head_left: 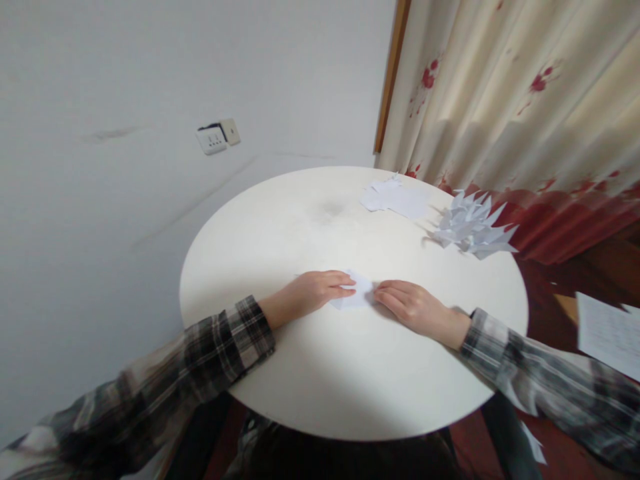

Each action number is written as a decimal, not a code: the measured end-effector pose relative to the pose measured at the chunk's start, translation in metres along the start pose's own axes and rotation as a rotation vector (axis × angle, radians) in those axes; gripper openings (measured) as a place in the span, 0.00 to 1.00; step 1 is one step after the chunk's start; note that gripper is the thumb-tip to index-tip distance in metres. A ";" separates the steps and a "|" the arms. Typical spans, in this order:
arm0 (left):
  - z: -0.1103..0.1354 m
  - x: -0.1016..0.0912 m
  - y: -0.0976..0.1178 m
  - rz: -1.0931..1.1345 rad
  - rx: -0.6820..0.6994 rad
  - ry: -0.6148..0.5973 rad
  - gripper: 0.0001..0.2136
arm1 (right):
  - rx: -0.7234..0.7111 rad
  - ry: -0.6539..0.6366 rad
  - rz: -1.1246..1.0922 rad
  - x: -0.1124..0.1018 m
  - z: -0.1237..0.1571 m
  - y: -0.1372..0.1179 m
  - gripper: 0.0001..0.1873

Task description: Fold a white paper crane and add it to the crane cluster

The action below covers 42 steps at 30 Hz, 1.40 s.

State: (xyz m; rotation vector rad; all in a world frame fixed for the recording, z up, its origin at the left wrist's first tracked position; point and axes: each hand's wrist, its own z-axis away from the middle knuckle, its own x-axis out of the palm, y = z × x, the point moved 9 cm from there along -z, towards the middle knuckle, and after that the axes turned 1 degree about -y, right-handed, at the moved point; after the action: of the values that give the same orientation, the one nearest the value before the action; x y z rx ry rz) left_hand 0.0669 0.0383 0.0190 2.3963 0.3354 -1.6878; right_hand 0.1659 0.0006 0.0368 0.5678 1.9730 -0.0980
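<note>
A small white piece of folded paper (361,293) lies on the round white table (350,373). My left hand (320,288) rests on its left side, fingers stretched out over the sheet and slightly apart. At the paper's right corner, my right hand (407,303) has its fingers bent and pressed together, pinching the edge. Part of the paper is hidden beneath my left hand.
A pile of pointed folded paper shapes (473,227) stands at the table's right edge. Flat white paper pieces (395,199) lie at the back. Beyond are a wall with a socket (212,140) and a curtain (500,100). Written sheets (607,333) sit lower right.
</note>
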 end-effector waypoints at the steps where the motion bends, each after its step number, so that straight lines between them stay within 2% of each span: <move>1: 0.000 0.000 0.000 0.002 -0.002 0.000 0.13 | -0.003 0.001 0.006 0.000 0.000 0.000 0.09; 10: 0.001 0.004 -0.004 0.045 -0.054 -0.039 0.14 | -0.035 0.011 0.040 -0.002 -0.001 -0.003 0.09; 20: -0.003 0.009 -0.011 0.034 -0.178 -0.102 0.16 | -0.033 -0.014 0.004 -0.001 -0.004 -0.001 0.09; 28: 0.002 0.017 -0.016 0.001 -0.137 -0.090 0.19 | -0.030 -0.011 0.013 -0.003 -0.005 0.001 0.09; 35: -0.009 0.007 -0.005 0.013 -0.177 -0.123 0.20 | -0.005 -0.022 -0.017 -0.001 -0.005 0.001 0.09; 39: -0.015 -0.005 0.006 -0.036 -0.187 -0.062 0.18 | 0.018 -0.036 -0.039 0.002 -0.007 0.001 0.09; 42: -0.015 -0.006 0.006 -0.057 -0.195 -0.025 0.16 | 0.044 -0.014 -0.075 0.002 -0.008 0.000 0.09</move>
State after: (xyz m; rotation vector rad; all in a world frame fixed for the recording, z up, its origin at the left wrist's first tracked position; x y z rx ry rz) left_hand 0.0802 0.0365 0.0303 2.2434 0.5429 -1.6243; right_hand 0.1585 0.0037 0.0386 0.5206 1.9831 -0.1922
